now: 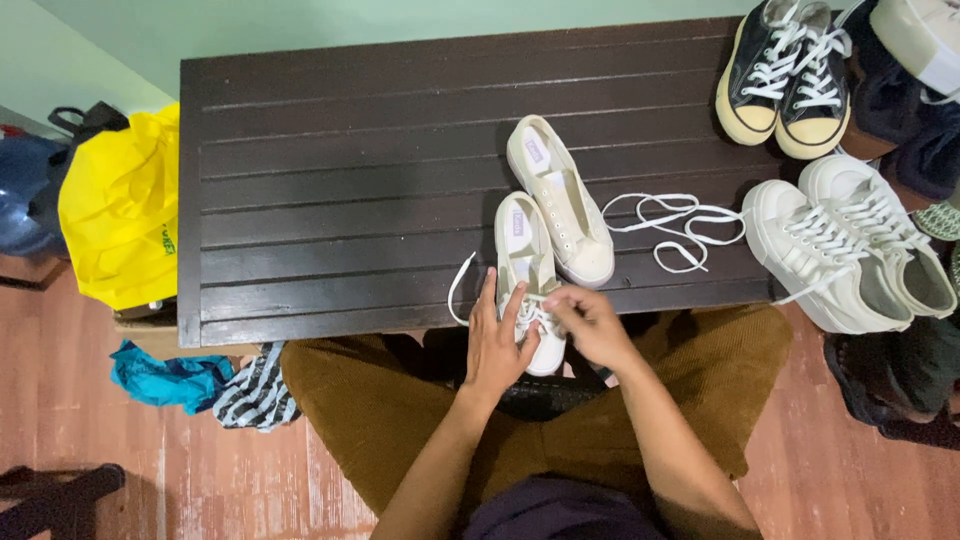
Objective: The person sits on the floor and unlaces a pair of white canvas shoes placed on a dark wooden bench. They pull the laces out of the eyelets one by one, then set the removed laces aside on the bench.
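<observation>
Down at the near edge of the dark slatted table [330, 150], both hands work on one cream sneaker [528, 262] whose toe points at the person. The left hand [497, 340] lies against the shoe's left side, fingers curled round the toe end to steady it. The right hand [592, 322] pinches the white lace [458, 285] just above the lowest eyelets; a loose loop of that lace trails off to the left across the slats. Its unlaced partner [562, 200] lies touching it, angled toward the middle of the table, and a spare lace [675, 225] sits coiled just to its right. A white pair [850, 250] and a black pair [785, 75] crowd the right edge, some overhanging it.

The shoe sits right at the near edge, so a firm tug on the lace could likely drag it off into the lap. The trailing loop might snag in a gap between slats, and uneven ends seem probable if one side is pulled through too far.
</observation>
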